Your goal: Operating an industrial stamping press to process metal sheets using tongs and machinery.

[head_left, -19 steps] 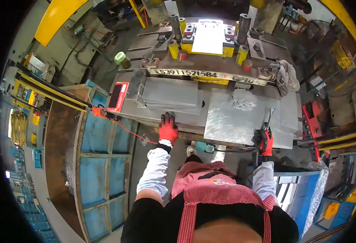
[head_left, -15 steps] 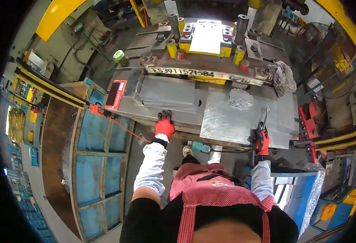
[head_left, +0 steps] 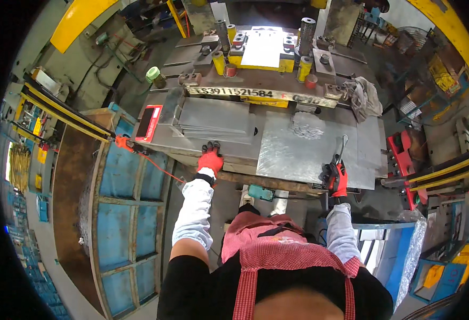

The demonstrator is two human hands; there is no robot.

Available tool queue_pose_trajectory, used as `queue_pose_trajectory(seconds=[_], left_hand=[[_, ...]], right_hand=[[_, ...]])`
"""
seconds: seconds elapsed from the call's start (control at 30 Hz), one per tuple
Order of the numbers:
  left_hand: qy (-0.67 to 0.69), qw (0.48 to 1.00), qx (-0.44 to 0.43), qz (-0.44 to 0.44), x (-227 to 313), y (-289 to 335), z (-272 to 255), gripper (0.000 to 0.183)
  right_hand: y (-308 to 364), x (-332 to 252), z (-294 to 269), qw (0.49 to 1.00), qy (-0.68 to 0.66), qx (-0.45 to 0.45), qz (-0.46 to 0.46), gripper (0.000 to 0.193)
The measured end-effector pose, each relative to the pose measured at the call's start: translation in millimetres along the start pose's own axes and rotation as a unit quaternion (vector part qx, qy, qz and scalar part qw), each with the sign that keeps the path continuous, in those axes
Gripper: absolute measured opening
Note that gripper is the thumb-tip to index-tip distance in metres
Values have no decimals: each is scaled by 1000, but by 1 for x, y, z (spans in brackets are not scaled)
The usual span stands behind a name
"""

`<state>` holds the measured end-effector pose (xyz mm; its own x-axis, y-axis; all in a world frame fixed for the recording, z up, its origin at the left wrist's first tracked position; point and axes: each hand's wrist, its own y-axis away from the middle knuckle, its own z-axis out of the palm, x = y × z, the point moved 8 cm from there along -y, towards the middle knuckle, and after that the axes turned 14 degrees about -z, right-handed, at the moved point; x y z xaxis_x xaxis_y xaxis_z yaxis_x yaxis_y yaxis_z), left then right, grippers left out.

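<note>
My left hand [head_left: 211, 159], in a red glove with dark fingertips, rests with outstretched fingers on the front edge of the press table [head_left: 183, 143]. Just beyond it lies a stack of flat grey metal sheets [head_left: 215, 117]. At the right, my gloved right hand [head_left: 338, 180] is closed round a black-handled tool with a slim metal end [head_left: 343, 146]. That tool sits over the near right part of a large shiny metal sheet [head_left: 293, 152]. Several small cut metal pieces [head_left: 306, 127] are heaped on the sheet's far side. A bright white-looking sheet [head_left: 262, 47] lies on the die.
A red-framed dark panel [head_left: 149, 124] lies at the table's left. Yellow posts [head_left: 305, 68] stand around the die. A grey rag [head_left: 363, 98] hangs at the right. On the left stands a blue-panelled frame [head_left: 116, 224]; a green pedal box [head_left: 260, 192] is below the table.
The table and everything on it sit slightly further left and higher in view. Both hands keep about the same places; the right still grips the black-handled tool.
</note>
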<state>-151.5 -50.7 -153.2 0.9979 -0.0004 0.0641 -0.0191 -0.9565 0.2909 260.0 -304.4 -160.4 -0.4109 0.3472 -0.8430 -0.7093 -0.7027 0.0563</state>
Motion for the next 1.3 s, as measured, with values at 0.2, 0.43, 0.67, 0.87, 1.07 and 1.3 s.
queue_pose_trajectory(seconds=[0.2,0.43,0.67,0.87,1.07,1.3], left_hand=[[-33,999,-8,-5,0,-1,3,65],[5,1000,-11,4,3,3,-6,57],[9,1000,-4,12,-3,-1,1,59],[4,1000,-13,17,1,-3,1,61],[20,1000,3,19,1,0,-3,59],[0,1000,0,23,3,4,-3,61]], right_hand=[[2,-3,6,1000,7,9,0,19],[4,-6,6,1000,30,-2,6,13],[5,-6,13,1000,19,-14,7,13],[1,1,7,999,-26,-27,14,22],[4,-5,14,1000,-1,-20,7,24],[4,-2,1,999,36,-1,5,16]])
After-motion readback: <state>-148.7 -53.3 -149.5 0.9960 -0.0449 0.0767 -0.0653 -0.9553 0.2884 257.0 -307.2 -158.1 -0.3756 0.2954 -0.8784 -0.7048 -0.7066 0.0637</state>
